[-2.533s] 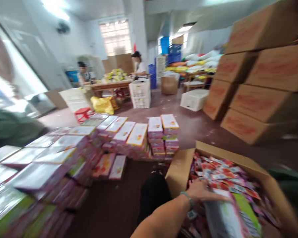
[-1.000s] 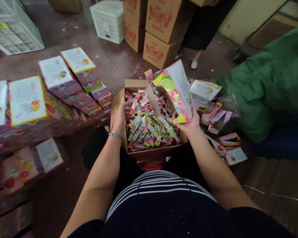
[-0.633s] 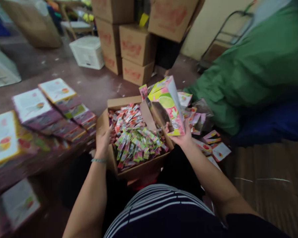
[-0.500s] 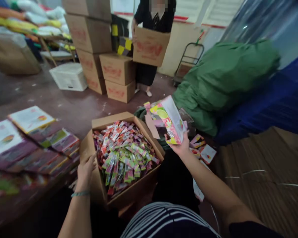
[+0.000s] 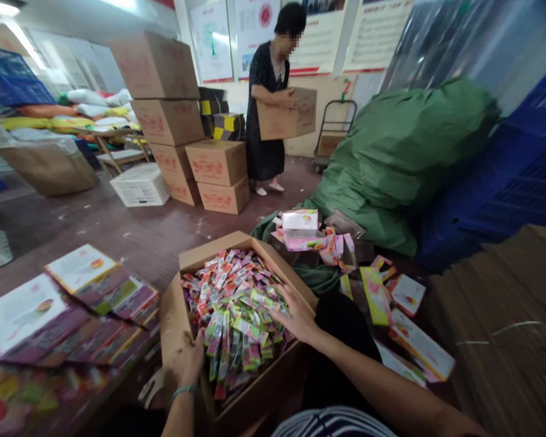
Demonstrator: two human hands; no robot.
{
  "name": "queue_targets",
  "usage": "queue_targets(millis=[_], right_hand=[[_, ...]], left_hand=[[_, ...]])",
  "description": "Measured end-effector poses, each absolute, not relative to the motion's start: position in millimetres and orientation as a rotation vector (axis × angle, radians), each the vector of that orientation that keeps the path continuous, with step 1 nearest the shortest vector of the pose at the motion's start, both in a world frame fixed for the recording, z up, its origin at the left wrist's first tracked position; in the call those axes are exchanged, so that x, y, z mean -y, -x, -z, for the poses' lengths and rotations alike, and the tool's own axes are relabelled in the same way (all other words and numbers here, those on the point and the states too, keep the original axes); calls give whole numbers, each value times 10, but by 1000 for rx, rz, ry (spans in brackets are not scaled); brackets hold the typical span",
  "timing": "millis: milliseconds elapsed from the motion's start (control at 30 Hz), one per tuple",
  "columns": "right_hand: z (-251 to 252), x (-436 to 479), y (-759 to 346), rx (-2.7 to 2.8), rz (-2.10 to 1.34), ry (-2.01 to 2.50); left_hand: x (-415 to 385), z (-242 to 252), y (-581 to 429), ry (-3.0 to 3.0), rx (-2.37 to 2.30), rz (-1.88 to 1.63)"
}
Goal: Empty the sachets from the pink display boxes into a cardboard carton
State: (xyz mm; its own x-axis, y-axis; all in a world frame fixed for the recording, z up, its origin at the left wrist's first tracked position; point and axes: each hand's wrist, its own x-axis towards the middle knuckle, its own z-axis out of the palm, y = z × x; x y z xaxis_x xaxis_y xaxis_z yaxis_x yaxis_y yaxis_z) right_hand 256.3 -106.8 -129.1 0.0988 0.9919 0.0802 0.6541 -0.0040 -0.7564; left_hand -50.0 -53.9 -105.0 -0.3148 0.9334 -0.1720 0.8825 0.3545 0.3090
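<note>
An open cardboard box (image 5: pixel 173 306) in front of me is filled with several small colourful sachets (image 5: pixel 234 303). My left hand (image 5: pixel 188 359) rests at the box's near left corner, fingers curled over the edge onto the sachets. My right hand (image 5: pixel 295 312) lies on the sachets at the right side of the box, fingers spread, holding nothing I can see. A pink and green carton (image 5: pixel 300 227) lies on a heap of flattened cartons (image 5: pixel 382 291) to the right of the box.
Stacks of filled pink cartons (image 5: pixel 64 303) stand at the left. Beyond are stacked brown boxes (image 5: pixel 182 121), a white crate (image 5: pixel 140 185), a large green sack (image 5: pixel 404 145) and blue crates (image 5: pixel 519 158). A person in a dark dress (image 5: pixel 268 97) carries a brown box (image 5: pixel 286 112).
My right hand has let go of the pink and green carton and come down onto the sachets. The view has tilted up and the person with the box has come into sight.
</note>
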Motion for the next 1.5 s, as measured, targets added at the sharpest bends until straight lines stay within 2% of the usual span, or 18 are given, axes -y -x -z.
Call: queue_targets(millis=[100, 200, 367, 533, 733, 867, 1000, 1100, 1167, 1300, 1500], right_hand=[[1424, 1022, -2028, 2236, -701, 1764], [1591, 877, -1742, 2446, -639, 1753], [1683, 143, -1690, 2229, -512, 1994], [1749, -604, -1996, 2189, -564, 2178], [2089, -952, -2148, 2157, -738, 2239], [1979, -1077, -2221, 2126, -816, 2201], [1574, -862, -2249, 2163, -775, 2084], [1476, -396, -2121, 2084, -487, 1948], [1606, -15, -1984, 2184, -360, 1829], [2095, 583, -1726, 2601, -383, 1828], [2467, 607, -1696, 2667, -323, 1952]], left_hand=[[597, 1264, 437, -1615, -2306, -139], [620, 1484, 429, -1590, -2336, -97], [593, 1661, 445, -1586, -2379, -167], [618, 1740, 468, -1577, -2325, -166], [625, 1806, 433, -1551, -2296, -164], [617, 1785, 421, -1498, -2308, -179], [721, 1754, 374, -1446, -2300, -185], [814, 1745, 331, -1401, -2262, -178], [846, 1736, 325, -1373, -2254, -174], [870, 1663, 373, -1311, -2152, -134], [869, 1389, 493, -1193, -1925, -68]])
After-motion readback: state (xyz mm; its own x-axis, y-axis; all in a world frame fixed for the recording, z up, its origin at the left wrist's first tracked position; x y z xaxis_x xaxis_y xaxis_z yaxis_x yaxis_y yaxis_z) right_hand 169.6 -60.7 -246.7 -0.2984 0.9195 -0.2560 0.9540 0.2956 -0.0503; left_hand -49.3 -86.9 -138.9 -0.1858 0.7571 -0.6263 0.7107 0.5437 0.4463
